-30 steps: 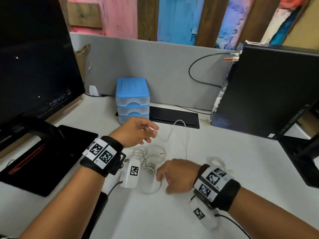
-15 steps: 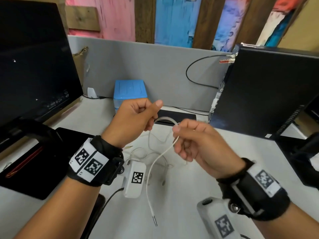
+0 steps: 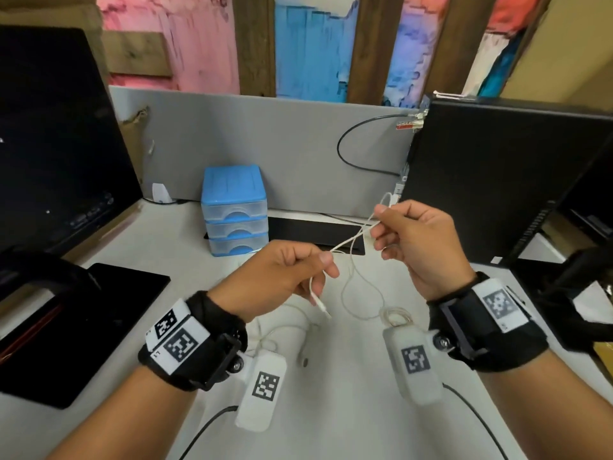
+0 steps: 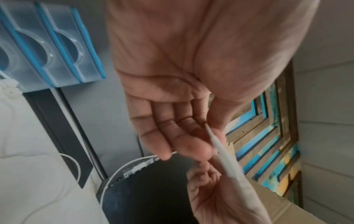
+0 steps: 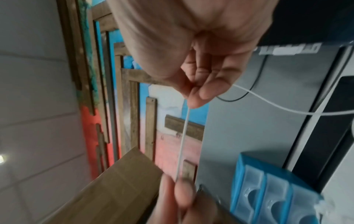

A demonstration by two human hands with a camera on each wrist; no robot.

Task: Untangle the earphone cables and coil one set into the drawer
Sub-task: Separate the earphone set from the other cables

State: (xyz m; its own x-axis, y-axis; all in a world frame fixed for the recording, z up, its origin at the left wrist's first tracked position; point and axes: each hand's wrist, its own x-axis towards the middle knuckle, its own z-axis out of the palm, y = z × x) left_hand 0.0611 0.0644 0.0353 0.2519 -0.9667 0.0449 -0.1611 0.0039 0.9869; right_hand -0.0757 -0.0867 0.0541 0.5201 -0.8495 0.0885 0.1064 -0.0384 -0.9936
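Both hands are raised over the white desk. A thin white earphone cable runs taut between them. My left hand pinches it between thumb and forefinger, and the jack plug dangles just below. My right hand pinches the cable higher, to the right; a slack loop drops from it to the desk. More cable and an earbud lie under my left wrist. The pinches show in the wrist views: left hand, right hand. The blue drawer unit stands behind, all drawers closed.
A dark monitor stands at the left with a black pad before it. A black computer tower fills the right. A grey partition closes the back, and a flat black slab lies beside the drawers.
Both hands rose from the tangle on the desk with a cable. Since then they have drawn apart, the right going up and right, and the plug end hangs shorter from the left.
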